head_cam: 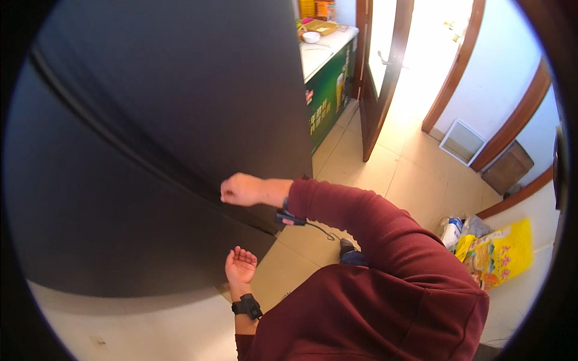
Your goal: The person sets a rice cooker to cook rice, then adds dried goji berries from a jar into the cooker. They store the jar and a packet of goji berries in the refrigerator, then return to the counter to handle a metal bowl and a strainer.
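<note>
Before me stands a tall dark refrigerator-like front (pixel 216 81), with a long black seam (pixel 135 158) between two smooth panels. My right hand (pixel 244 189) is closed into a fist beside this seam, and no object shows in it. Whether its knuckles touch the panel I cannot tell. Lower down, my left hand (pixel 241 267) is turned palm up with its fingers loosely curled, holding nothing, in front of the lower panel's edge. A black strapped device (pixel 251 307) sits on my left wrist. Another small device (pixel 290 219) with a cable hangs at my right wrist.
A green-sided chest (pixel 332 94) carries a white bowl (pixel 311 37) on its top. Past it, a brown-framed glass door (pixel 384 85) stands open. A white-framed panel (pixel 463 141) and a brown box (pixel 508 167) lean by the wall. Yellow bags (pixel 501 255) lie at right.
</note>
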{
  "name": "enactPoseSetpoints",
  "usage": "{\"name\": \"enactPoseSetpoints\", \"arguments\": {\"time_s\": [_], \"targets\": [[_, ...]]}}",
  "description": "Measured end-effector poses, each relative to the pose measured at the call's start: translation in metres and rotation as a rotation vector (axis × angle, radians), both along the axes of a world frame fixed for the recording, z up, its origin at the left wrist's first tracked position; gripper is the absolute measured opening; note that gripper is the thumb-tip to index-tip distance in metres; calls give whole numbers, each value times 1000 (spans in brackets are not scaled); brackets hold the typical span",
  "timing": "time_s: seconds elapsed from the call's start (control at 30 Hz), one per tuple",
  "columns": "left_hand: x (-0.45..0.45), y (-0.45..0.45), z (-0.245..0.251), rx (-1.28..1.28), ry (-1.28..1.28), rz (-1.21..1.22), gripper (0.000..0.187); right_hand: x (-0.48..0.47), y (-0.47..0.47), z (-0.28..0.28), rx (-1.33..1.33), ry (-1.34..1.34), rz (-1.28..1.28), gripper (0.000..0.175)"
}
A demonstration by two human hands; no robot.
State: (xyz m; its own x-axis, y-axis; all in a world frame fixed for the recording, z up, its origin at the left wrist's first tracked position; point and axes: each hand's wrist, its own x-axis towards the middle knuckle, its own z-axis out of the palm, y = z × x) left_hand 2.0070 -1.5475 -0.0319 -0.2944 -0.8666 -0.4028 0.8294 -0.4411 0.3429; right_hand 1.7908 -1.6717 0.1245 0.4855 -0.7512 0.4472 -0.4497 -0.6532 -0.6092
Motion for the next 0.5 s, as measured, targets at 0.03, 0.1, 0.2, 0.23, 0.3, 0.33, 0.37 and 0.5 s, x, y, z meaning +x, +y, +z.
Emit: {"name": "enactPoseSetpoints", "arguments": {"time_s": [0.03, 0.1, 0.2, 0.23, 0.3, 0.33, 0.37, 0.5], "targets": [[-15, -16, 10, -3, -13, -53, 26, -12, 4, -1, 38, -11, -3, 19], [-52, -41, 24, 0, -33, -146, 31, -33, 14, -9, -15, -48, 74, 22], [-137, -77, 56, -165, 126, -304, 48, -78, 31, -30, -118, -143, 68, 38], [-171, -92, 62, -231, 279, -340, 55, -96, 32, -40, -190, -140, 54, 42], [-236, -110, 69, -506, 149, -493, 62, -95, 24, -54, -343, -941, 131, 42], [-275, -119, 76, -579, 130, -556, 64, -107, 19, -55, -361, -1094, 93, 44], [-313, -128, 86, -655, 111, -616, 66, -148, 11, -57, -371, -901, -7, 48], [-467, -135, 104, -598, 207, -773, 71, -335, 32, -53, -446, -191, -346, 65]]}}
